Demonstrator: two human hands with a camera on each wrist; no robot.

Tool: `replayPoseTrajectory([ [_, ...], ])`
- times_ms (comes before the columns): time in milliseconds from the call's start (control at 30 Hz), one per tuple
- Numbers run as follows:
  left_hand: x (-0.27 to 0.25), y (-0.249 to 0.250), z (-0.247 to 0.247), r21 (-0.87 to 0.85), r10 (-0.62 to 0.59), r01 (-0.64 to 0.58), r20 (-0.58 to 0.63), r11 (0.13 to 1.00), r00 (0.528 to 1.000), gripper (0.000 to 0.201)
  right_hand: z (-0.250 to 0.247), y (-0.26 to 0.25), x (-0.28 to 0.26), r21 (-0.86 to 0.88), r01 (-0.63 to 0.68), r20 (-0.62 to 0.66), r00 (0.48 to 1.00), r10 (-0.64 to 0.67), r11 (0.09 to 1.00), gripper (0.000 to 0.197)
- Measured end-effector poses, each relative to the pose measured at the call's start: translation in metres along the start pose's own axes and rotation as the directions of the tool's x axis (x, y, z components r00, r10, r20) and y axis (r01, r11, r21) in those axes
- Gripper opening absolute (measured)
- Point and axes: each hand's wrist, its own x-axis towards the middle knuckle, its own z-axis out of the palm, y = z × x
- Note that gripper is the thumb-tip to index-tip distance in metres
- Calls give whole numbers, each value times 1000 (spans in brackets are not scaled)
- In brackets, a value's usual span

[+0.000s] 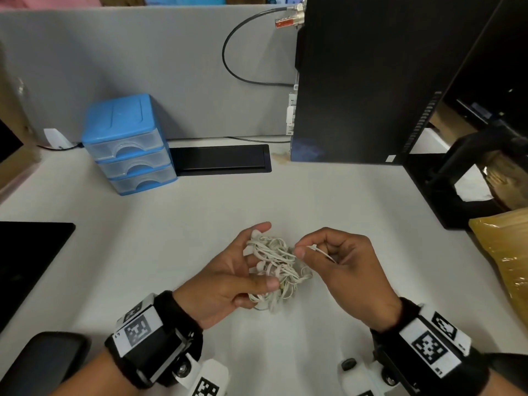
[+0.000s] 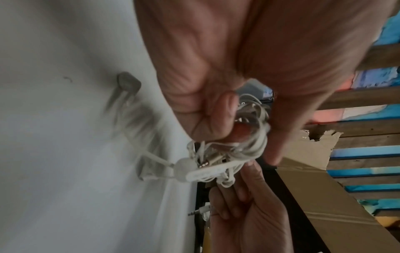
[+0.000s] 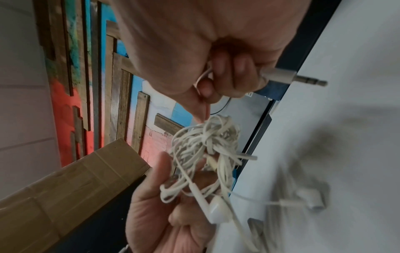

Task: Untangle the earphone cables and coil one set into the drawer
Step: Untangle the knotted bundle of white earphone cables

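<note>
Above the near middle of the white desk [image 1: 200,224], both hands meet around a tangle of white earphone cables [image 1: 274,267]. The left hand [image 1: 228,278] cradles the tangle from the left, its fingers reaching up behind the knot and its thumb pressing across the front, so the bundle is gripped between thumb and fingers. From the left wrist view the cables [image 2: 242,137] bunch against the curled fingers, and one earbud [image 2: 184,168] hangs from the bundle close to the desk surface. The right hand [image 1: 343,261] sits just to the right of the tangle, thumb and forefinger pinching a single strand that runs out of the knot, with the other fingers curled in. In the right wrist view those curled fingers also clamp the audio plug [image 3: 296,78], whose metal tip sticks out past them, while the tangle [image 3: 207,142] hangs just below with another earbud [image 3: 218,210] dangling by the left palm.

Farther back on the left stands a small blue drawer unit [image 1: 128,144], its three clear drawers all pushed in, well apart from the hands. A black computer tower [image 1: 371,81] stands at the back right, and a brown package [image 1: 508,261] lies at the right edge.
</note>
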Motion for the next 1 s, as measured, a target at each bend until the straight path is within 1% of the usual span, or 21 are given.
replayPoseTrajectory([
  [33,0,-1,1,20,14,-14,0,1000,1000,74,0,-1,0,12,-2,4,1000,2,1000,12],
  [67,0,-1,1,20,24,-24,-7,1000,1000,67,-1,-2,0,23,-5,15,1000,5,1000,12],
  [167,1,1,1,10,55,-55,-41,998,998,36,-2,-7,-1,35,-38,74,997,35,999,8],
  [267,2,1,-1,-2,75,-75,-78,997,994,23,-3,-8,-1,58,-82,135,988,73,995,7],
  [367,2,1,1,61,108,-100,-149,993,983,12,-3,-7,0,63,-104,147,985,94,993,8],
  [400,3,1,1,77,116,-103,-179,992,977,13,-3,-8,0,63,-110,146,984,100,992,8],
  [433,3,1,1,92,121,-104,-203,990,972,21,-3,-8,-1,64,-113,147,984,103,992,8],
  [500,2,3,2,100,87,-65,-233,993,969,39,-2,-9,-1,59,-112,152,983,102,992,8],
  [533,2,4,4,92,65,-44,-239,995,969,42,-1,-9,-2,55,-114,155,982,104,992,9],
  [567,2,5,5,78,50,-32,-238,996,970,39,0,-9,-2,52,-119,157,981,110,992,9],
  [633,3,6,6,15,19,-16,-227,1000,974,23,1,-8,-1,50,-136,155,980,127,989,10],
  [667,3,7,6,-23,1,-7,-230,1000,973,22,1,-8,-1,50,-147,146,979,139,988,10],
  [733,4,7,5,-74,-14,-4,-233,997,972,31,1,-6,-1,40,-166,113,980,161,985,10],
  [767,4,8,5,-71,-12,-5,-234,997,972,37,1,-5,-1,35,-176,96,981,172,984,11],
  [800,2,9,6,-36,-1,-7,-228,999,974,44,1,-4,-1,37,-185,81,980,181,982,11],
  [867,0,7,6,115,26,-2,-208,993,978,58,2,-3,-1,52,-202,70,978,198,978,11],
  [900,0,6,7,182,32,4,-193,983,981,60,2,-2,-1,58,-211,74,976,206,976,11],
  [933,1,5,7,228,35,7,-178,974,983,57,3,-1,-1,62,-217,78,974,212,974,11],
  [1000,1,2,8,249,35,4,-154,968,987,44,4,0,-2,63,-226,86,972,221,972,12],
])
